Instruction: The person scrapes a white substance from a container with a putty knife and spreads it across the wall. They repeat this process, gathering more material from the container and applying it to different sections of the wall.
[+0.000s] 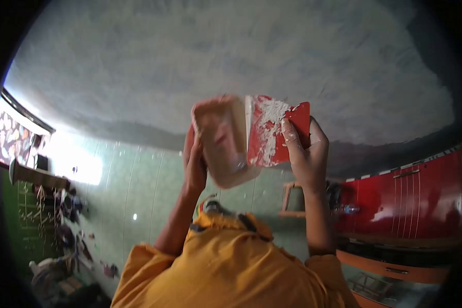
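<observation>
Mustard shirt (231,267) up close | pinkish tray (233,182) gripped by left hand (194,161) | red spreader (278,139) caked with white paste (274,110), pinched by right hand (313,154) just beside tray | paste prob being gathered, steady tray kinda needed next

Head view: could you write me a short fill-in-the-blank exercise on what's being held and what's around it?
1. The shallow tray is held in the person's ____ hand.
2. The flat tool in the other hand is coloured ____.
3. The paste smeared across that tool is ____.
4. The glossy cabinet front shows at the picture's ____ side.

Missing words: left; red; white; right.
</observation>
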Motion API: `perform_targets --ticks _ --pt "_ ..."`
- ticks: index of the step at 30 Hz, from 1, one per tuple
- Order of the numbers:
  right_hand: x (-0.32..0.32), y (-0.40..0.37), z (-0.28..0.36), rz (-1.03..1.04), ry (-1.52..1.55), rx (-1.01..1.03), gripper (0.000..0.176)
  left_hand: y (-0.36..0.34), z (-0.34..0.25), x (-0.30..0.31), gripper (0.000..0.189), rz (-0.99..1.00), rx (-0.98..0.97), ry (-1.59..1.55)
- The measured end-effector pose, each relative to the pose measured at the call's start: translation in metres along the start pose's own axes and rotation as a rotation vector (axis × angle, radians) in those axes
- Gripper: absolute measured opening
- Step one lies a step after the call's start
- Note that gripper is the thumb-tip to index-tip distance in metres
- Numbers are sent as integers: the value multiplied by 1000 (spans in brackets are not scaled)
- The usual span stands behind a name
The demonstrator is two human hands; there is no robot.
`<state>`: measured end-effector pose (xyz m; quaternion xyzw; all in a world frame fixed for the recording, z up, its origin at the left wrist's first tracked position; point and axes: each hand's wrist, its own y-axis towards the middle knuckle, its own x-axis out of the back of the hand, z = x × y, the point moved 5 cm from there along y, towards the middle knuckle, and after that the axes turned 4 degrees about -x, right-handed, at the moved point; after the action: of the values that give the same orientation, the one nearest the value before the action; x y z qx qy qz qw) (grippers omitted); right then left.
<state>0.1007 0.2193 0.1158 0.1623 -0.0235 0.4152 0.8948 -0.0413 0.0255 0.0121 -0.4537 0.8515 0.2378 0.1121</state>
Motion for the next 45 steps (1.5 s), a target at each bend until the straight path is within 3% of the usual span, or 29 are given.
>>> perform_targets --ticks 2,3,5,6,9,10,13,19,25,30,33,37,45 --pt "-6 -22 18 -85 -79 59 21 -12 -23 -12 81 -86 48 -26" --pt "-25 -25 -18 -127 -124 117 21 -5 3 7 80 -48 10 10" --pt "-28 -40 -14 -174 -285 198 19 -14 5 -3 80 -10 -22 22" --pt "-4 -49 -7 -142 -417 171 19 -38 26 -31 82 -50 42 -80" --pt "28 -59 -4 -219 -529 57 19 -52 37 -43 83 -68 82 9" --pt "39 -58 -3 -307 -498 192 18 -55 35 -49 82 -57 90 33" --pt "66 -63 -1 -314 -476 177 15 -63 36 -66 81 -89 108 46" --pt "95 -54 -23 -164 -459 126 19 -62 24 -98 81 -62 211 53" --pt "114 -15 -33 162 -558 -30 28 -51 10 -108 86 111 275 406" --pt "110 -19 -64 259 -688 51 33 -39 -1 -118 98 310 376 736" --pt "99 -30 -89 413 -535 -66 32 -29 2 -118 99 365 357 780" --pt "82 -37 -100 408 -463 -57 31 -20 10 -117 91 447 359 927" --pt "67 -55 -129 576 -386 -228 34 -17 40 -109 68 600 516 859"
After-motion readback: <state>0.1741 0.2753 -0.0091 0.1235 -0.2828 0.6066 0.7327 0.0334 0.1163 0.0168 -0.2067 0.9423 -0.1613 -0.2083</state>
